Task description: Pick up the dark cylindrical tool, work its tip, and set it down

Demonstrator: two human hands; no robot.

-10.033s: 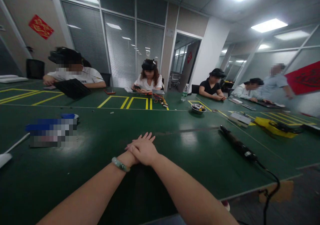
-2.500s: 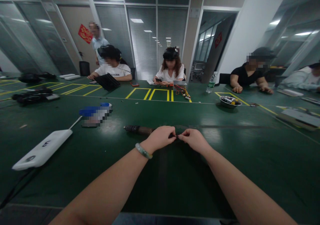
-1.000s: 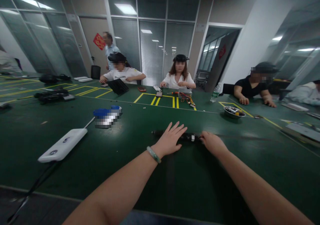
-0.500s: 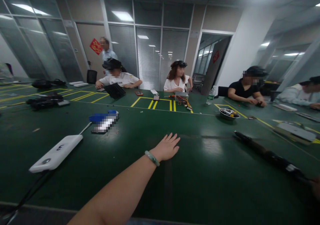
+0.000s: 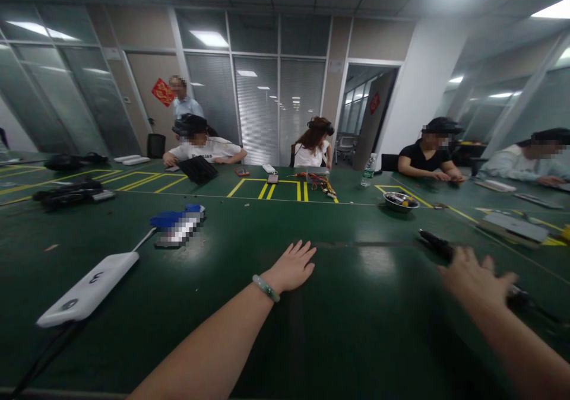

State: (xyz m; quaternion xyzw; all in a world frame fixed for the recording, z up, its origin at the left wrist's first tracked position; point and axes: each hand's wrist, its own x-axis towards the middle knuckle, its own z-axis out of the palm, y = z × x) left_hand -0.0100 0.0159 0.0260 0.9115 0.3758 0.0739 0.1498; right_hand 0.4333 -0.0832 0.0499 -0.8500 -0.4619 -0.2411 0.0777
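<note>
My left hand (image 5: 293, 266) lies palm down on the green table (image 5: 347, 317), fingers stretched out and holding nothing; a pale green bangle (image 5: 266, 288) circles its wrist. On the right side, my right hand (image 5: 476, 275) is over a long, slim black object (image 5: 434, 244), covering its middle. Its fingers are spread and slightly blurred; whether they touch the object I cannot tell. The object's exact kind is unclear. A white power bank (image 5: 91, 287) marked with a 3 lies left of my left arm, with a cable at each end.
Beyond the power bank lie a phone (image 5: 181, 232) and a blue item (image 5: 167, 218). Farther off are a bowl of small things (image 5: 401, 203), a water bottle (image 5: 368, 171), wires (image 5: 324, 183) and a black tablet-like panel (image 5: 198, 170). Several people sit across the table; one stands behind.
My right hand has come in from the right edge and now spreads over the black object. My left hand stays flat on the table. The view has tilted up slightly.
</note>
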